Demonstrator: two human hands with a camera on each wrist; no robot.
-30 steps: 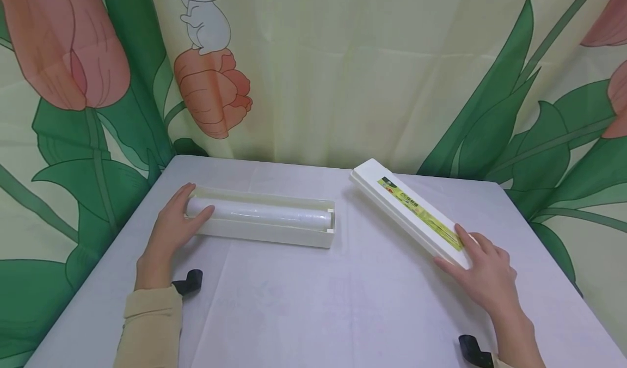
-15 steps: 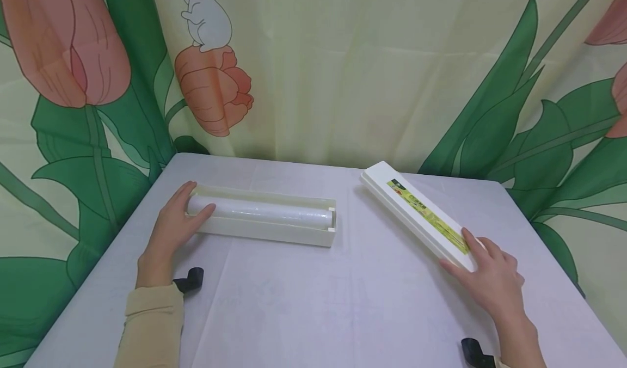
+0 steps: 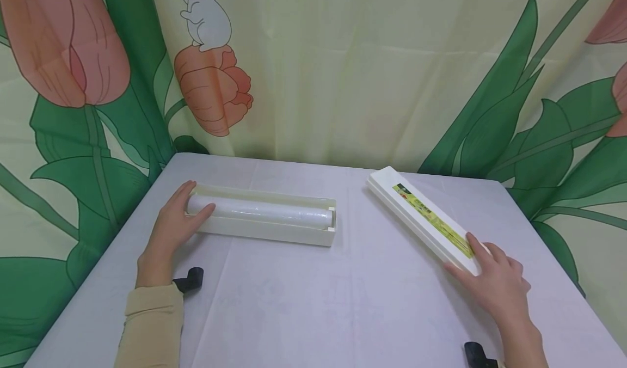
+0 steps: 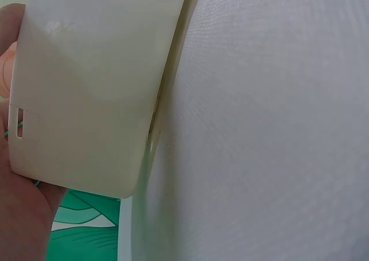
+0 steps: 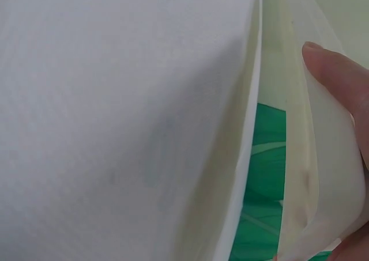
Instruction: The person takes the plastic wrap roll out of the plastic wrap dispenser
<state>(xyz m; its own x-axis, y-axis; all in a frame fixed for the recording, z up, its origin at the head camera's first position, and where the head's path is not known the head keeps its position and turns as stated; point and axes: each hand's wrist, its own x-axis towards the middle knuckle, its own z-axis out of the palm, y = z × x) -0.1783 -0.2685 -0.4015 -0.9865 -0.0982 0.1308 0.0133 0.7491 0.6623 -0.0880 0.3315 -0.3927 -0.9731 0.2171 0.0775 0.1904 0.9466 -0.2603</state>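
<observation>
An open, long cream-white box point(image 3: 264, 234) lies on the table with a roll of cling film point(image 3: 269, 212) inside it. At its left end my left hand point(image 3: 172, 227) grips it, thumb at the front and fingers at the back. The left wrist view shows the box's side wall point(image 4: 98, 94) with a small slot near its end. My right hand point(image 3: 497, 281) holds the near end of the white lid point(image 3: 421, 221), which carries a yellow-green label and slants away to the left. In the right wrist view a gap separates the lid point(image 5: 334, 169) from the tabletop. The underside of the right hand is hidden.
A white cloth covers the table point(image 3: 294, 302). Behind it hangs a curtain point(image 3: 343, 74) printed with tulips, leaves and a rabbit. A black wrist mount point(image 3: 191, 281) sits by the left wrist, another black mount point(image 3: 476, 354) by the right.
My right hand has moved the lid a little to the right and toward me. The box, the roll and my left hand stay in place.
</observation>
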